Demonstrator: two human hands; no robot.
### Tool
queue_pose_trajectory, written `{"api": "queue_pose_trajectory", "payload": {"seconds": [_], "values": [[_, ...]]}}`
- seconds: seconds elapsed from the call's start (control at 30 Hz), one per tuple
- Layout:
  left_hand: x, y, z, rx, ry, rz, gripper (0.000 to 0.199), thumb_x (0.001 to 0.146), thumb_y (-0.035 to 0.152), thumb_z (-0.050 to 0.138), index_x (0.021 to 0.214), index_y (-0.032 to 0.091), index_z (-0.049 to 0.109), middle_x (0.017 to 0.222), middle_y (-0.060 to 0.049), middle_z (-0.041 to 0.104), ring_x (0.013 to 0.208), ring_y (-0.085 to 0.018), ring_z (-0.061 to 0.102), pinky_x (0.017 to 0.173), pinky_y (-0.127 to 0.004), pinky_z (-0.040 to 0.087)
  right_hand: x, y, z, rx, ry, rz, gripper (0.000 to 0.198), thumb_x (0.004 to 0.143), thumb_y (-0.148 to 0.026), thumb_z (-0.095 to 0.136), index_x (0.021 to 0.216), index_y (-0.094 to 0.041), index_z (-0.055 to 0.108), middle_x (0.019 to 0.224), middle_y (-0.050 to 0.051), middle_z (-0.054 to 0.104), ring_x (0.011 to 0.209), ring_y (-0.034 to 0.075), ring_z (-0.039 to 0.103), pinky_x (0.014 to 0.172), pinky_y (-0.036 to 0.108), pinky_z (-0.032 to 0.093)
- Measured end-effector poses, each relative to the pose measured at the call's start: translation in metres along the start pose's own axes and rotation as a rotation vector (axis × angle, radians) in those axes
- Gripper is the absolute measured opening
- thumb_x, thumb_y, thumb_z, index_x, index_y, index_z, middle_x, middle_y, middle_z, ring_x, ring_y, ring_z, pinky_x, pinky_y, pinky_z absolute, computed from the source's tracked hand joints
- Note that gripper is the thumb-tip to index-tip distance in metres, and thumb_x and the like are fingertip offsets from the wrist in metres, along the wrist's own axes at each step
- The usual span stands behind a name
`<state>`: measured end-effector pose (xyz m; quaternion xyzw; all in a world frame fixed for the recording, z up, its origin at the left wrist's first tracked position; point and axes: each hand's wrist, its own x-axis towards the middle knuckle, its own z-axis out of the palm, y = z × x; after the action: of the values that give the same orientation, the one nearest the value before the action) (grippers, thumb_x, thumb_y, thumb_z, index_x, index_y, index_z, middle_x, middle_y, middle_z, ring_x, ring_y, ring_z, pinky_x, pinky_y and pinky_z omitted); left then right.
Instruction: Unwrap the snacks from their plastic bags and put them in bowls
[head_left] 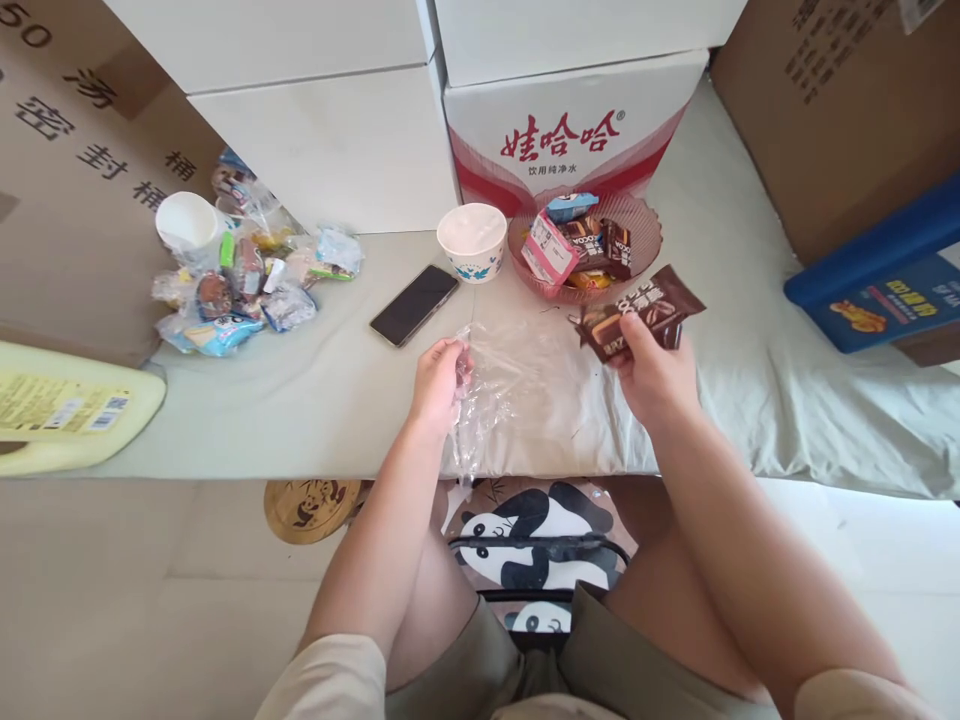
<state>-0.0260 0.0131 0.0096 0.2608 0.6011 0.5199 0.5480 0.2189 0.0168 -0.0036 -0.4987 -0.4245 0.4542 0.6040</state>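
Note:
My left hand [441, 382] is closed on the edge of a clear plastic bag [510, 385], which spreads out thin and crumpled over the cloth. In my right hand [654, 372] are brown cocoa snack packets [637, 312], pinched under the thumb; how many is hard to make out. Just behind them stands a pink ribbed glass bowl [646, 235] with more brown packets, a pink packet [550, 247] and a blue packet [571, 206] inside. A white paper cup [472, 243] with a blue leaf print is left of the bowl.
A black phone [415, 305] lies beside the cup. At the left is a pile of wrapped snacks [247, 290] with a tipped white cup [186, 222]. White boxes [570, 130] line the back. A yellow jug [82, 405] and a blue container [885, 270] stand at the sides.

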Motion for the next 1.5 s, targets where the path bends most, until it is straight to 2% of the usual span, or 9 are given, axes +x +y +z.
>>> {"api": "queue_pose_trajectory", "payload": {"seconds": [0.13, 0.27, 0.47, 0.57, 0.77, 0.97, 1.1, 1.3, 1.5], "values": [[-0.004, 0.001, 0.004, 0.042, -0.040, 0.033, 0.012, 0.075, 0.026, 0.065, 0.070, 0.017, 0.059, 0.053, 0.005, 0.053, 0.041, -0.004, 0.043, 0.040, -0.016, 0.027, 0.025, -0.017, 0.009, 0.105, 0.106, -0.110, 0.056, 0.080, -0.059, 0.074, 0.124, -0.028, 0.057, 0.130, 0.008, 0.066, 0.120, 0.025, 0.068, 0.095, 0.043, 0.059], [-0.005, 0.003, 0.002, 0.058, -0.140, 0.055, 0.018, 0.075, 0.031, 0.069, 0.070, 0.017, 0.058, 0.053, 0.005, 0.054, 0.040, -0.004, 0.041, 0.039, -0.017, 0.025, 0.009, -0.011, 0.008, -0.104, 0.145, -0.164, 0.046, 0.088, -0.054, 0.066, 0.124, -0.027, 0.056, 0.121, 0.010, 0.069, 0.111, 0.025, 0.070, 0.100, 0.048, 0.056], [-0.019, 0.005, -0.007, 0.027, -0.766, -0.030, 0.041, 0.067, 0.043, 0.086, 0.077, 0.018, 0.055, 0.085, -0.003, 0.075, 0.035, 0.002, 0.032, 0.036, -0.019, 0.018, -0.029, 0.009, 0.005, -0.421, -0.280, -0.188, 0.068, 0.076, -0.043, 0.079, 0.136, -0.024, 0.052, 0.145, 0.015, 0.057, 0.138, 0.032, 0.052, 0.115, 0.054, 0.041], [-0.023, 0.004, -0.012, -0.044, -0.968, -0.101, 0.049, 0.064, 0.048, 0.089, 0.075, 0.019, 0.052, 0.087, -0.004, 0.075, 0.034, 0.002, 0.029, 0.036, -0.020, 0.013, -0.033, 0.006, 0.005, -0.405, -0.461, -0.028, 0.082, 0.070, -0.045, 0.083, 0.142, -0.024, 0.048, 0.130, 0.014, 0.066, 0.119, 0.030, 0.063, 0.098, 0.048, 0.052], [-0.008, 0.009, -0.023, -0.089, -0.563, -0.081, 0.061, 0.064, 0.051, 0.087, 0.110, 0.025, 0.057, 0.090, -0.001, 0.073, 0.058, -0.009, 0.063, 0.050, -0.020, 0.044, -0.032, -0.012, 0.006, -0.045, -0.216, 0.336, 0.032, 0.070, -0.042, 0.082, 0.085, -0.023, 0.062, 0.068, -0.005, 0.058, 0.058, 0.011, 0.060, 0.060, 0.026, 0.052], [0.002, 0.012, -0.030, 0.201, -0.318, -0.112, 0.058, 0.061, 0.024, 0.087, 0.112, 0.021, 0.059, 0.073, 0.002, 0.069, 0.053, -0.009, 0.060, 0.049, -0.019, 0.040, -0.024, -0.025, -0.003, 0.001, 0.003, 0.569, 0.027, 0.078, -0.041, 0.077, 0.092, -0.023, 0.062, 0.060, -0.004, 0.060, 0.043, 0.008, 0.053, 0.039, 0.019, 0.036], [0.008, 0.014, -0.030, 0.034, -0.089, -0.041, 0.039, 0.079, 0.050, 0.073, 0.102, 0.021, 0.061, 0.072, -0.002, 0.068, 0.055, -0.011, 0.061, 0.048, -0.019, 0.039, -0.022, -0.023, -0.009, 0.087, 0.093, 0.487, 0.029, 0.081, -0.038, 0.074, 0.102, -0.024, 0.061, 0.053, -0.008, 0.056, 0.039, 0.007, 0.045, 0.038, 0.018, 0.034], [0.000, 0.016, -0.035, 0.079, -0.311, 0.051, 0.088, 0.072, 0.041, 0.083, 0.147, 0.039, 0.037, 0.109, -0.006, 0.075, 0.089, -0.020, 0.076, 0.074, -0.028, 0.057, -0.026, -0.006, -0.014, 0.018, -0.101, 0.246, 0.080, 0.075, -0.034, 0.080, 0.144, -0.035, 0.038, 0.089, -0.002, 0.076, 0.068, 0.016, 0.069, 0.064, 0.031, 0.057], [-0.003, 0.011, -0.043, 0.257, -0.127, 0.243, 0.063, 0.075, 0.027, 0.076, 0.134, 0.030, 0.054, 0.087, -0.001, 0.073, 0.059, -0.011, 0.068, 0.056, -0.020, 0.050, -0.028, -0.006, -0.022, -0.201, -0.097, 0.061, 0.031, 0.088, -0.036, 0.066, 0.118, -0.030, 0.061, 0.084, 0.000, 0.071, 0.061, 0.014, 0.063, 0.063, 0.033, 0.055]]}}
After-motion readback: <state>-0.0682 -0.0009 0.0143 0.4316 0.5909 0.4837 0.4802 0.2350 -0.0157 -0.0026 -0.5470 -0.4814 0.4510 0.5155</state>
